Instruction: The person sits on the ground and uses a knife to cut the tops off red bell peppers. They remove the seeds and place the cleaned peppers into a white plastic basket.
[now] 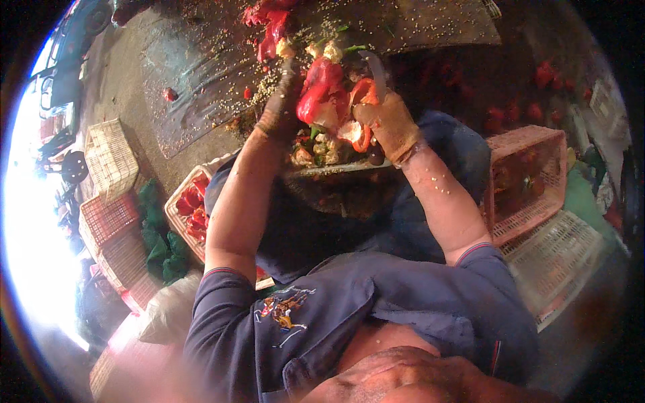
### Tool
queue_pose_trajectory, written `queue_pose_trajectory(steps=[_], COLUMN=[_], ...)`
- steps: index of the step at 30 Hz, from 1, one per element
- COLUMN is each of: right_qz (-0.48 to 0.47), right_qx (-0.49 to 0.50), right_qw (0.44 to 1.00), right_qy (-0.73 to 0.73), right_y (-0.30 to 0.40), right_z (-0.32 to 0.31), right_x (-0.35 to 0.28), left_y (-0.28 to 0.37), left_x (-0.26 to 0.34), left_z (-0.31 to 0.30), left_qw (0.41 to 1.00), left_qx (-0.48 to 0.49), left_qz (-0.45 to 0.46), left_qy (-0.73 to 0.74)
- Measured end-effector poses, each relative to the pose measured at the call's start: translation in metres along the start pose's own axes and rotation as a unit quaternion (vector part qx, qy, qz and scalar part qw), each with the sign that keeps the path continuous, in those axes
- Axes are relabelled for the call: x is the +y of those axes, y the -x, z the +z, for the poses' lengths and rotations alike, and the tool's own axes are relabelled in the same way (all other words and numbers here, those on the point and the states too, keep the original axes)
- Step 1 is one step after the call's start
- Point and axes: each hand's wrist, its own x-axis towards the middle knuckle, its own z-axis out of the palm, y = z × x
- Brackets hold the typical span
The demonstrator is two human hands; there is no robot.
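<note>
My right hand [385, 121], in a tan work glove, is closed round a knife [375, 68] whose curved blade points up and away. Against its fingers lies a cut, hollow orange-red pepper piece [364, 92]. My left hand [282, 103], in a dark, dirty glove, is in shadow beside the red bell peppers [322, 95]; its fingers point away, and whether it grips anything is unclear. Pale seed cores [332, 52] lie beyond the peppers. More cores and scraps [325, 148] fill a container with a pale rim [342, 169] between my knees.
Seeds are strewn over a dark sheet [186, 101] on the floor. At left, a basket [174, 201] holds red pepper pieces, near stacked plastic crates [108, 216] and green netting [156, 231]. A pinkish crate [526, 136] stands at right beside a pale crate [559, 267].
</note>
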Motion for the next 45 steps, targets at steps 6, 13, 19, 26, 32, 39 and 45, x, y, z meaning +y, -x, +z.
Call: queue_pose_trajectory(steps=[6, 13, 19, 26, 32, 39, 45], right_qz=[0.008, -0.029, -0.096, -0.157, -0.083, 0.042, 0.083], right_qx=[-0.029, -0.022, -0.047, -0.024, 0.046, 0.038, 0.031], right_qw=[0.997, 0.998, 0.993, 0.863, 0.956, 0.993, 0.996], right_qy=[0.067, 0.043, 0.046, 0.480, 0.277, 0.107, -0.024], right_y=[-0.002, -0.002, 0.001, -0.012, -0.013, -0.027, -0.022], right_z=[-0.005, 0.005, 0.004, -0.007, -0.010, -0.015, -0.006], right_x=[-0.017, -0.021, -0.029, -0.016, 0.018, 0.023, 0.012], left_y=[0.037, 0.037, 0.028, 0.028, -0.006, 0.032, 0.052], left_x=[-0.009, 0.003, 0.003, -0.007, 0.000, 0.026, -0.008], left_z=[0.007, 0.018, 0.031, 0.037, -0.007, 0.034, 0.039], left_qw=[0.906, 0.881, 0.744, 0.796, 0.610, 0.889, 0.467], left_qx=[0.148, 0.204, 0.234, 0.155, 0.099, 0.204, 0.077], left_qz=[0.113, 0.185, 0.361, 0.379, 0.373, 0.317, 0.328], left_qy=[-0.380, -0.384, -0.511, -0.446, -0.692, -0.262, -0.817])
